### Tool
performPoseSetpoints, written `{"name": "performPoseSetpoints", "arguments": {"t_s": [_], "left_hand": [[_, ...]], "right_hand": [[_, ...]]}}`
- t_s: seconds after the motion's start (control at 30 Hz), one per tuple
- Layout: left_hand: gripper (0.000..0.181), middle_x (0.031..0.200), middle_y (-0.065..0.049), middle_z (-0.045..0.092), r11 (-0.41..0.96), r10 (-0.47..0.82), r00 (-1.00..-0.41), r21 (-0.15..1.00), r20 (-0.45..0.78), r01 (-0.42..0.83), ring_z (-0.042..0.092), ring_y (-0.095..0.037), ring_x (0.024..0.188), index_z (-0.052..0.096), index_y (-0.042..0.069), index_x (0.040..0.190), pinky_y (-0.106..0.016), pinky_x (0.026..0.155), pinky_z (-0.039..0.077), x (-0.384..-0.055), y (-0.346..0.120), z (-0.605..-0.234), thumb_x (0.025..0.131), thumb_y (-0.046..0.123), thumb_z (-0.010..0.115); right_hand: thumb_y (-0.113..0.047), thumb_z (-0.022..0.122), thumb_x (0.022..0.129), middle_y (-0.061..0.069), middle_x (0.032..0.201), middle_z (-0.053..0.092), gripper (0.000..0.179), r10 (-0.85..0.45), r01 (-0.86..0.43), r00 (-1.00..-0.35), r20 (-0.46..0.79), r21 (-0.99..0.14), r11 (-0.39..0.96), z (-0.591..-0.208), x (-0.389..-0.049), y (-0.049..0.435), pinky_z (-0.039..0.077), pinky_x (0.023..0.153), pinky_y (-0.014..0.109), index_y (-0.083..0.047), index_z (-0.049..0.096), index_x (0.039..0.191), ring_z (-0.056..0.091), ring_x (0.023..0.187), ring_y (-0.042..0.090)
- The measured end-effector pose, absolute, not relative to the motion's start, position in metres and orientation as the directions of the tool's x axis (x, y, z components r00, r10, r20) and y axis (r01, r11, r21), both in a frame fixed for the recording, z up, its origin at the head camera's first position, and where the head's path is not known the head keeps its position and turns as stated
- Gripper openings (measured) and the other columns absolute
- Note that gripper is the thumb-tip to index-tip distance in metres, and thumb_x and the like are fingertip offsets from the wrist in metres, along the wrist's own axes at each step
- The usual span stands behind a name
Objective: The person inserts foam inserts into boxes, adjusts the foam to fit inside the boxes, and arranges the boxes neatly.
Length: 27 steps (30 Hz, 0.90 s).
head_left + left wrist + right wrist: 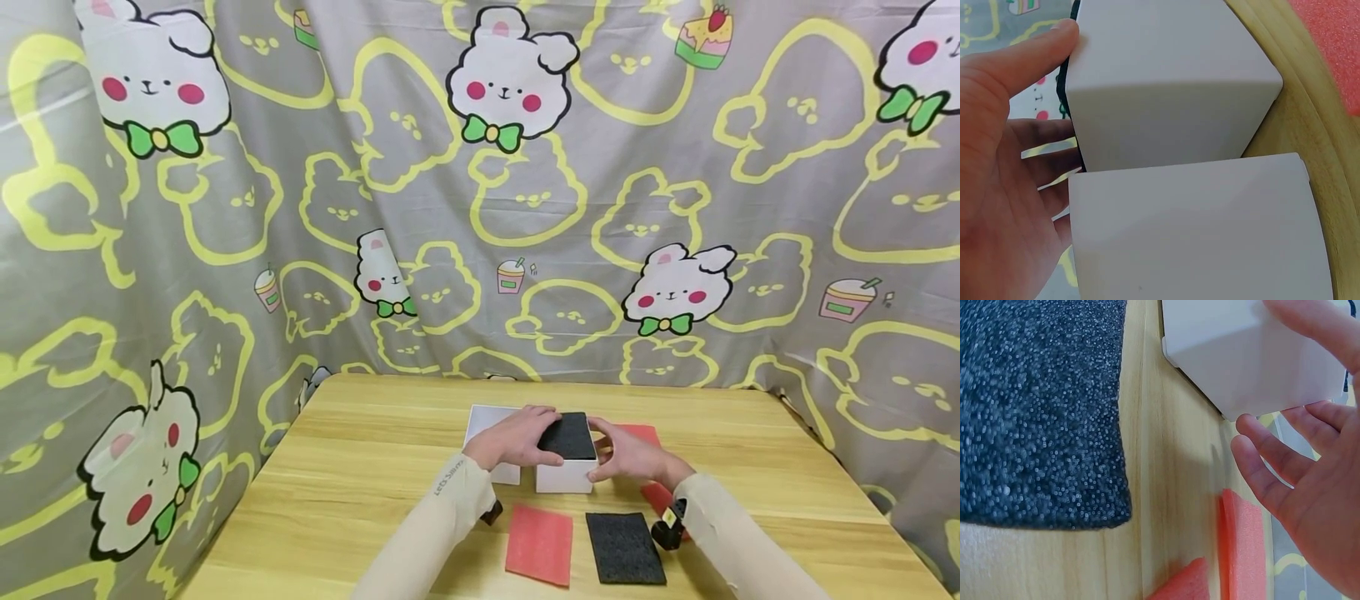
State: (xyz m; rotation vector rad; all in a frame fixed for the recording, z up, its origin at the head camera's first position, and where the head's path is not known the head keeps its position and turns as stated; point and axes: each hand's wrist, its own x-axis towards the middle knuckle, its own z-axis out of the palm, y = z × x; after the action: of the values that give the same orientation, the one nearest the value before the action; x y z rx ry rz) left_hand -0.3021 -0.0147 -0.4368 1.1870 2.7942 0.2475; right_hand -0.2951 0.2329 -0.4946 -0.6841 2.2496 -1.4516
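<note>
A white box stands on the table with a black foam sheet lying across its top. My left hand rests on that foam from the left, its thumb at the near top edge and its fingers stretched towards the far side. The left wrist view shows the left thumb against the rim of the box. From the right, my right hand holds the box, thumb on the near face and fingers round the side. In the right wrist view some right fingers stay off the box.
A second white box stands just left of the first, partly behind my left forearm. Nearer me lie a red foam sheet and a black foam sheet. More red foam lies behind my right hand. A patterned curtain hangs behind the table.
</note>
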Motion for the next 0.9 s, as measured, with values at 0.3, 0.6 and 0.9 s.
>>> {"name": "performPoseSetpoints", "arguments": {"t_s": [0.3,0.6,0.9], "left_hand": [[0.064,0.146,-0.006,0.038,0.677,0.725,-0.688,0.204,-0.025,0.707,0.032,-0.019,0.134,0.039,0.009,0.143,-0.030,0.107,0.027,-0.3019,-0.0186,-0.4360,0.092,0.043,0.057],[0.059,0.145,-0.005,0.039,0.693,0.714,-0.699,0.179,-0.035,0.699,0.033,-0.020,0.133,0.040,0.011,0.143,-0.030,0.107,0.028,-0.2988,-0.0197,-0.4346,0.094,0.040,0.055],[0.056,0.144,-0.003,0.041,0.697,0.709,-0.705,0.174,-0.022,0.695,0.035,-0.019,0.131,0.043,0.012,0.142,-0.030,0.105,0.030,-0.2973,-0.0205,-0.4338,0.093,0.038,0.056]], "right_hand": [[-0.014,0.081,0.074,0.029,0.132,0.042,0.102,-0.561,-0.219,-0.826,-0.046,-0.892,0.395,-0.4944,-0.2956,0.2339,0.048,0.083,0.040,0.006,0.012,0.147,0.052,0.108,0.036],[-0.013,0.081,0.075,0.027,0.131,0.043,0.100,-0.574,-0.228,-0.818,-0.038,-0.895,0.385,-0.4961,-0.2959,0.2338,0.048,0.083,0.040,0.006,0.014,0.146,0.052,0.108,0.036],[-0.015,0.082,0.073,0.029,0.136,0.038,0.102,-0.558,-0.228,-0.829,-0.040,-0.887,0.402,-0.4972,-0.2971,0.2342,0.048,0.085,0.041,0.007,0.014,0.146,0.051,0.111,0.036]]}}
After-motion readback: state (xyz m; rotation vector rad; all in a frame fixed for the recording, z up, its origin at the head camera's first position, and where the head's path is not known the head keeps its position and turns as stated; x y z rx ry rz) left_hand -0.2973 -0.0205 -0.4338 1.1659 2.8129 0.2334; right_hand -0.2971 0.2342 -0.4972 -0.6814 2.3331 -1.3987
